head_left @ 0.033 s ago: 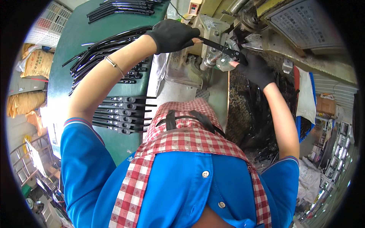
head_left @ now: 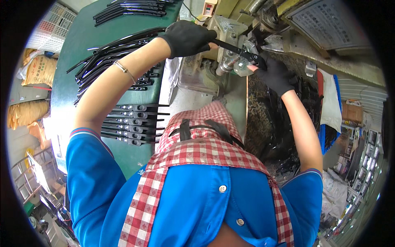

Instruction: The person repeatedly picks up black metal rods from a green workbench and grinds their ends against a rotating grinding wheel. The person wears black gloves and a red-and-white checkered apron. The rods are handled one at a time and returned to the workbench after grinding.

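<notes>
My left hand (head_left: pixel 190 39), in a black glove with bare fingertips, is closed round one end of a black wiper arm (head_left: pixel 230 48). The other, wider end is gripped by my right hand (head_left: pixel 277 74), gloved the same way. Between them the wiper arm slants down to the right, at the metal fixture (head_left: pixel 227 66) of a machine; whether it rests on the fixture I cannot tell. Several long glossy black arms (head_left: pixel 92 70) lie heaped on the green table under my left forearm. Nearer me, wiper arms with round holes (head_left: pixel 135 122) lie in a row.
A green table (head_left: pixel 135 158) spans my left side. Above the fixture, the machine body (head_left: pixel 296 45) carries a plate with print. To my right, a bin with a worn rim (head_left: pixel 247 105) holds many dark parts. Another bundle of black arms (head_left: pixel 131 10) lies at the table's far end.
Both hands keep their grip on the wiper arm. My right forearm has shifted very slightly left, and the apron's hem near my knees has moved a little.
</notes>
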Demonstrator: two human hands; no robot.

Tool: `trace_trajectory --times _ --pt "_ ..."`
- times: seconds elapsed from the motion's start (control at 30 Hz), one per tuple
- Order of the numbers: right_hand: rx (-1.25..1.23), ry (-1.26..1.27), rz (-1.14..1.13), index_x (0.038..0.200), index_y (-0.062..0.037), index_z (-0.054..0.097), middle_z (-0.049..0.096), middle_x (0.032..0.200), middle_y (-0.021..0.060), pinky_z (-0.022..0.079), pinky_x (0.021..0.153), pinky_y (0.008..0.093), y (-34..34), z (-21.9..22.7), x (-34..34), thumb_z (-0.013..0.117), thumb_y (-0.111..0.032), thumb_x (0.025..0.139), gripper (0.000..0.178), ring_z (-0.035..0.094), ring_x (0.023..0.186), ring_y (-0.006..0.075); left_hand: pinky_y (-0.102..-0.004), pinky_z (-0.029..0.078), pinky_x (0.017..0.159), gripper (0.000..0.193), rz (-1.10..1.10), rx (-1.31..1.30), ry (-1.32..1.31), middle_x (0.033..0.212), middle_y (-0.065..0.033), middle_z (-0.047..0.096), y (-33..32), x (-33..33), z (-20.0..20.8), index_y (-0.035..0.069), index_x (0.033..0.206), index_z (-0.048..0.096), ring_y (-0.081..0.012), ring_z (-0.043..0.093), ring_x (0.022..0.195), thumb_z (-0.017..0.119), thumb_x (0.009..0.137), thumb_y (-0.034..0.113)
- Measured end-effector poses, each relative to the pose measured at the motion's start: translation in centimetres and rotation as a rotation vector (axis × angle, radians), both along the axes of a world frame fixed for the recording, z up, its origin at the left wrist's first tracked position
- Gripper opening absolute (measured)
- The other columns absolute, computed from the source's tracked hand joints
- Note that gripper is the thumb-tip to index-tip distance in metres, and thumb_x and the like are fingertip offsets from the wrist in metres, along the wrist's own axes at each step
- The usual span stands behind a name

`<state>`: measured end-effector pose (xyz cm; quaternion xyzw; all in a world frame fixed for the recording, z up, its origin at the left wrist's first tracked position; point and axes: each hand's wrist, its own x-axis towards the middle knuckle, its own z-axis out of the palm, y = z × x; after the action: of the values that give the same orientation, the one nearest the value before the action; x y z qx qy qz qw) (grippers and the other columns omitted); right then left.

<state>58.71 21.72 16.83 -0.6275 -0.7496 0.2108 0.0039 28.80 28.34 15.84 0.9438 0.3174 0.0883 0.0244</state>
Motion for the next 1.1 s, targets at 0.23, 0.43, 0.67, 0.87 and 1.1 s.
trace_trajectory --times 0.23,0.43,0.67,0.87,1.1 --pt "-0.108 -0.206 0.027 0.111 -0.0073 0.060 0.068 0.093 0.0182 0.049 0.079 0.0438 0.7 0.2 -1.4 0.070 -0.052 0.075 0.058 0.065 0.086 0.0341 -0.0410 0.051 0.068 0.016 0.068 -0.106 0.033 0.081 -0.0086 0.067 0.8 1.6 -2.2 0.016 0.096 0.062 -0.0293 0.067 0.080 0.062 0.084 0.026" --pt "0.801 0.023 0.137 0.103 -0.0090 0.060 0.064 0.095 0.0135 0.047 0.079 0.0404 -4.3 -1.3 -2.7 0.075 -0.025 0.074 0.036 0.061 0.089 0.0320 -0.0428 0.052 0.068 0.020 0.054 -0.098 -0.032 0.083 -0.0100 0.065 -0.1 0.3 -2.2 0.015 0.100 0.061 -0.0308 0.066 0.078 0.062 0.085 0.028" --pt "0.450 0.478 0.341 0.092 -0.0057 0.063 0.064 0.084 0.0106 0.049 0.075 0.0358 -7.4 -5.3 -5.3 0.069 -0.006 0.077 0.016 0.062 0.078 0.0287 -0.0428 0.051 0.071 0.019 0.114 -0.168 0.020 0.082 -0.0102 0.066 -0.6 0.0 -0.7 0.016 0.097 0.065 -0.0307 0.066 0.082 0.063 0.083 0.030" --pt "0.288 0.564 -0.109 0.101 -0.0064 0.064 0.067 0.092 0.0124 0.049 0.082 0.0430 -0.9 -16.8 0.4 0.065 -0.020 0.085 0.021 0.065 0.088 0.0329 -0.0440 0.051 0.067 0.030 0.046 -0.127 -0.011 0.085 -0.0129 0.066 0.0 -1.0 -1.0 0.016 0.112 0.059 -0.0324 0.066 0.076 0.061 0.087 0.033" --pt "0.192 -0.308 -0.137 0.103 -0.0163 0.069 0.066 0.105 0.0163 0.050 0.082 0.0468 5.6 -18.8 0.6 0.058 -0.039 0.084 0.032 0.064 0.097 0.0349 -0.0439 0.050 0.065 0.033 -0.008 -0.154 -0.208 0.081 -0.0128 0.065 -2.3 -1.1 0.5 0.020 0.120 0.057 -0.0338 0.064 0.074 0.060 0.088 0.025"
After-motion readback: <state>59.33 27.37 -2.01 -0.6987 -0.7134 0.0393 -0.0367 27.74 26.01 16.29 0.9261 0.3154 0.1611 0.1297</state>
